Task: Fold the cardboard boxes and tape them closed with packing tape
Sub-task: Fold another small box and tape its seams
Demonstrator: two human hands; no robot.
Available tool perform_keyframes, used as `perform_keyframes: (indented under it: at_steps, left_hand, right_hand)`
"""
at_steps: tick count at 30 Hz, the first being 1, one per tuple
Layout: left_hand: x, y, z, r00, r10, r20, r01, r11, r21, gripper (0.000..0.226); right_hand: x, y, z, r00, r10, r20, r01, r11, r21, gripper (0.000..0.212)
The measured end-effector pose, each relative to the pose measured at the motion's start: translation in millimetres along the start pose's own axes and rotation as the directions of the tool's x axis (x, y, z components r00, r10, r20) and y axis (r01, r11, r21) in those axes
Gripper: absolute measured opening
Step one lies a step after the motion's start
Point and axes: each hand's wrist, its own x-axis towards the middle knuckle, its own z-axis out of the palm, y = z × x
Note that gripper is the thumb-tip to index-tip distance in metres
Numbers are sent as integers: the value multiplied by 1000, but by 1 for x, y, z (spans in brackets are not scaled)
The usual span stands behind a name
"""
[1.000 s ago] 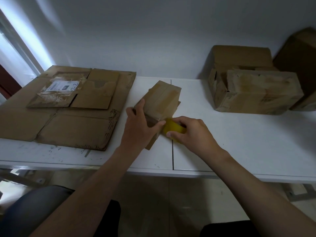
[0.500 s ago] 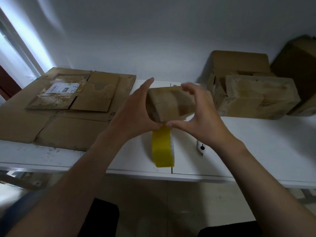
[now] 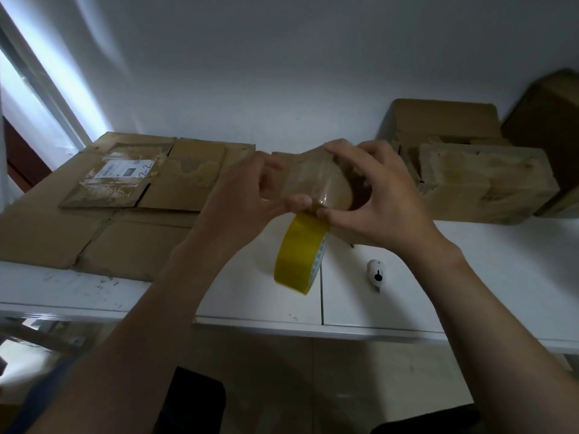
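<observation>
A small cardboard box (image 3: 316,180) is held up above the white table (image 3: 470,277), between both hands. My left hand (image 3: 247,198) grips its left side, thumb at the lower edge. My right hand (image 3: 376,195) curls round its right side, thumb pressing near the lower corner. A yellow roll of packing tape (image 3: 300,255) hangs below the box, dangling from a strip stuck at the box's lower edge between my two thumbs. Clear tape glints across the box face.
Flattened cardboard sheets (image 3: 103,214) cover the table's left part, one with a white label. Folded boxes (image 3: 482,183) stand at the back right by the wall. A small white cutter (image 3: 377,274) lies on the table right of the roll. The table's front edge is close.
The box was lifted off the table and turned between both hands. The yellow roll left my right hand and now hangs from its strip. The cutter became visible.
</observation>
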Motion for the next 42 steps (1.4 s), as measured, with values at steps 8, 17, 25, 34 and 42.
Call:
perform_keyframes:
  at_steps: [8, 17, 25, 34, 42]
  left_hand:
    - [-22, 8, 23, 986, -110, 124, 122, 988, -97, 70]
    - [-27, 2, 25, 997, 29, 68, -44, 972, 232, 52]
    - [-32, -5, 46, 999, 27, 42, -36, 975, 218, 52]
    - [-20, -15, 34, 978, -189, 87, 166, 962, 219, 42]
    - [-14, -22, 36, 976, -168, 137, 144, 975, 170, 20]
  right_hand:
    - [2, 1, 12, 952, 207, -224, -154, 960, 233, 57]
    - [-24, 25, 37, 969, 248, -16, -230, 917, 327, 55]
    - [-26, 13, 60, 971, 220, -97, -208, 971, 115, 54]
    - [-21, 17, 67, 981, 151, -121, -163, 982, -92, 56]
    - [-21, 18, 77, 969, 161, -188, -171, 985, -38, 56]
